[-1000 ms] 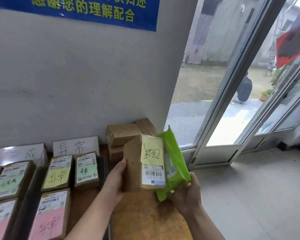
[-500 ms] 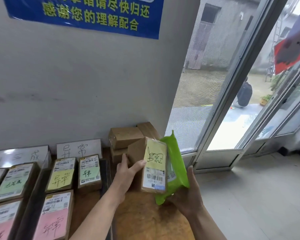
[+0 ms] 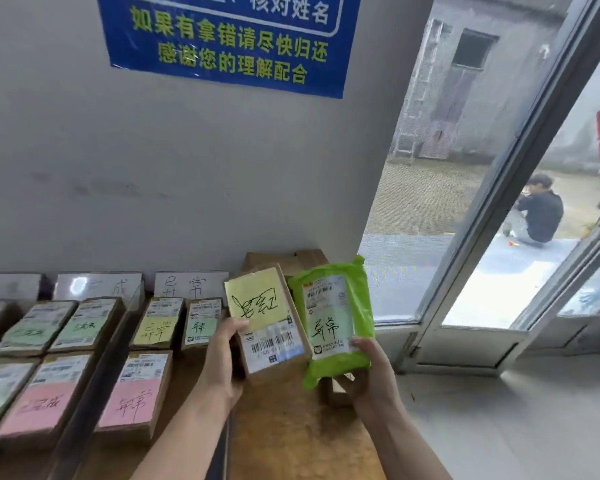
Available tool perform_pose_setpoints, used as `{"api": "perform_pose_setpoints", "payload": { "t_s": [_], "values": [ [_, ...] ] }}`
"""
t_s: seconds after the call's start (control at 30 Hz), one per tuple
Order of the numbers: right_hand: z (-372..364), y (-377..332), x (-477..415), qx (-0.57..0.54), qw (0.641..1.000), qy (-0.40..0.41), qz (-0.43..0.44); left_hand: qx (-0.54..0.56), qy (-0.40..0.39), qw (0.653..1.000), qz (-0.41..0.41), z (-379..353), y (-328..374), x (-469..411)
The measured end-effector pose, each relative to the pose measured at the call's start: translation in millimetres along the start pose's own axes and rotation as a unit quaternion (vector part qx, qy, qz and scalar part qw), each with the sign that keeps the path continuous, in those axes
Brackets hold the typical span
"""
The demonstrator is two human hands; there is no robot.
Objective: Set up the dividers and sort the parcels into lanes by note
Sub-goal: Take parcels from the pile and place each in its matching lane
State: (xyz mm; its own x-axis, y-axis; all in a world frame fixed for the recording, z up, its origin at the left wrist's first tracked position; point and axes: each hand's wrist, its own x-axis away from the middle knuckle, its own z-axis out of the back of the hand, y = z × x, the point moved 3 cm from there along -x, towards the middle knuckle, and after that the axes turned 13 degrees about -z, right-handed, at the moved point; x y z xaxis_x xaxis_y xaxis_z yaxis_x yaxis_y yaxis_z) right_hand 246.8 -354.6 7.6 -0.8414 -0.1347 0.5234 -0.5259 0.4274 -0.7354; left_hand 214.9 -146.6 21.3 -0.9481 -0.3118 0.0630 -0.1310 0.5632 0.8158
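Brown matt cardboard box (image 3: pixel 274 348) w/ yellow paper note, glossy green plastic mailer bag (image 3: pixel 333 320), worn rough wood tabletop (image 3: pixel 291 431), shiny laminated lane signs (image 3: pixel 97 287).

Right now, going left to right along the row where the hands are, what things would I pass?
Pink-note parcel → left hand → brown box with a yellow note → green bag → glass door frame.

Two in my grip — one brown box (image 3: pixel 267 323), one green bag (image 3: pixel 333 317). Three lane cards (image 3: pixel 191 285) behind; two pink-noted boxes (image 3: pixel 136 400).
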Motion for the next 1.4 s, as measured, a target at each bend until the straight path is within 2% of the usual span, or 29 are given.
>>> {"api": "perform_pose_setpoints", "payload": {
  "t_s": [0.1,0.3,0.4,0.5,0.67,0.87,1.0,1.1,1.17,1.3,1.4],
  "values": [
    [7.1,-0.5,11.4,0.053,0.998,0.015,0.035,0.015,0.025,1.0,-0.005,3.3,-1.1,19.7],
    [19.1,18.1,29.1,0.088,0.994,0.038,0.045,-0.057,0.089,0.994,-0.004,0.3,1.6,64.1],
    [22.2,31.1,34.2,0.093,0.994,0.039,0.035,-0.023,0.156,0.986,-0.054,4.0,10.8,80.3],
    [13.0,45.1,41.0,0.105,0.994,0.012,0.011,-0.015,0.175,0.976,-0.132,0.0,25.0,97.2],
    [-13.7,59.7,50.5,0.098,0.995,-0.028,-0.011,-0.131,0.114,0.966,-0.192,7.5,32.8,116.3],
    [-39.2,62.7,60.3,0.092,0.995,-0.043,0.016,-0.316,0.115,0.908,-0.251,41.2,65.9,132.6],
    [-56.0,73.4,61.5,0.089,0.995,-0.037,0.027,-0.449,0.078,0.868,-0.196,66.6,96.6,135.0],
    [-72.1,84.7,60.3,0.092,0.994,-0.03,0.047,-0.502,-0.003,0.859,-0.104,84.4,119.1,138.8],
    [-83.4,94.2,61.1,0.098,0.993,-0.027,0.06,-0.516,-0.045,0.852,-0.076,93.5,132.4,143.7],
    [-110.9,117.0,68.5,0.125,0.989,-0.028,0.077,-0.451,-0.02,0.891,-0.043,127.5,150.7,147.8],
    [-126.8,139.2,68.5,0.142,0.987,0.009,0.079,-0.384,0.028,0.923,-0.01,161.4,153.1,151.3]
  ]
}}
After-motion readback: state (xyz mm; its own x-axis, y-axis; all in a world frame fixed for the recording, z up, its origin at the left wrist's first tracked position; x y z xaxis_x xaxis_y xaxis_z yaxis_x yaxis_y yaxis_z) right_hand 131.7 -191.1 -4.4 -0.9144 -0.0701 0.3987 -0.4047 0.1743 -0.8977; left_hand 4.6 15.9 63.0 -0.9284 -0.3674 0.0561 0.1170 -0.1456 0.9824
